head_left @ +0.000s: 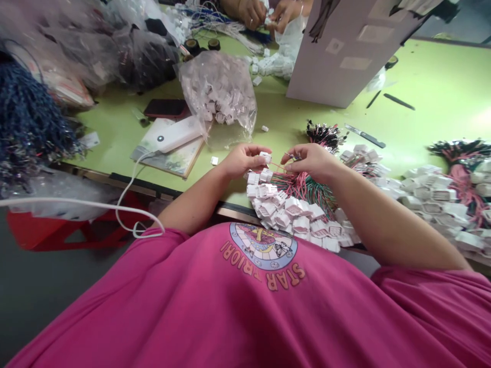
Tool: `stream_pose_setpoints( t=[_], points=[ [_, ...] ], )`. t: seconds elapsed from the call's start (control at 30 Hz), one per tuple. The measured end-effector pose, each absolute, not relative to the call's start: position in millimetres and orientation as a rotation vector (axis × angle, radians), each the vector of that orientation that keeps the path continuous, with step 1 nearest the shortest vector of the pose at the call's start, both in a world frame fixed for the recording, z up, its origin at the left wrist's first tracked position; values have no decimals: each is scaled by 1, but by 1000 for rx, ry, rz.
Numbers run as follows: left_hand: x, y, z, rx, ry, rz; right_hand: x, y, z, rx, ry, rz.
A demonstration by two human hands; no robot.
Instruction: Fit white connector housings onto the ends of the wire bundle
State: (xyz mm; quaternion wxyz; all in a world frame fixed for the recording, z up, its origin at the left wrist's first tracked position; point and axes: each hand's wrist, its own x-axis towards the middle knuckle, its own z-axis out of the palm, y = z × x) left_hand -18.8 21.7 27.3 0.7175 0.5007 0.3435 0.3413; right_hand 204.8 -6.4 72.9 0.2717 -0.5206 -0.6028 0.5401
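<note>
Between the thumb and fingers of my left hand is a white plastic connector housing. My right hand, closed in a pinch, grips thin wires that run toward that housing; whether their ends sit inside it I cannot tell. Just below both hands lies a heap of white connector housings with red and green wires attached, at the table's front edge. Beyond my right hand is a bundle of black-tipped wire ends.
A clear bag of white housings stands beyond my left hand. Left of it lie a white power bank with a cable and a dark phone. A knife lies right. Across the table, another person's hands work beside a grey panel.
</note>
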Motion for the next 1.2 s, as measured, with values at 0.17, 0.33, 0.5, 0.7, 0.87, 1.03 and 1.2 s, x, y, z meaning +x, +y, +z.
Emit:
stream_pose_setpoints(
  t=[0.17,0.33,0.5,0.7,0.87,1.03,1.2],
  points=[
    [-13,15,35,1107,747,669,207,-13,60,-1298,-1385,1589],
    [-14,12,37,1077,757,681,198,-22,58,-1175,-1280,1629],
    [-17,12,34,1087,730,672,202,-24,60,-1230,-1329,1596],
    [-15,11,33,1076,729,670,191,-28,61,-1454,-1485,1271],
    [-13,10,33,1039,743,651,188,-30,58,-1461,-1477,1164],
    [-12,9,32,998,762,645,188,-30,51,-1463,-1459,1059],
    [-10,9,32,989,790,630,185,-30,54,-1460,-1537,1035]
  ],
)
